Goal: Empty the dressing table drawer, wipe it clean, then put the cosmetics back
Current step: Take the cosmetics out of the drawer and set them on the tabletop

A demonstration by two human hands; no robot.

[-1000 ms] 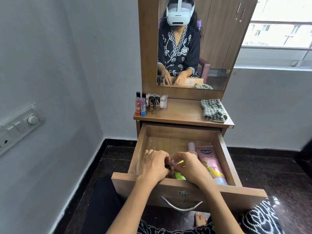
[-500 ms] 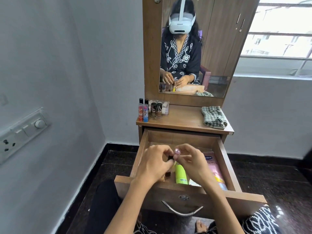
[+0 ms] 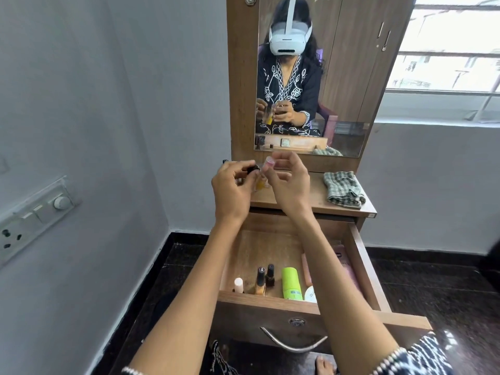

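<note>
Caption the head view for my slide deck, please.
Both hands, left and right, lift small cosmetics above the open drawer still holding bottles.

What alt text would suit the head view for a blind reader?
Both hands, left hand and right hand, hold small cosmetic bottles above the dressing table top. Below, the open drawer holds more cosmetics; a checked cloth lies on top.

Both hands are raised over the table (image 3: 311, 197), and what they hold is mostly lost: the left hand (image 3: 232, 189) covers a small dark-capped item, the right hand (image 3: 290, 184) a blurred clear bottle (image 3: 262, 182) with a pinkish cap. The right forearm hides most of the pink tube (image 3: 349, 269) in the drawer (image 3: 362, 269). Bottles behind the hands can't be made out.
</note>
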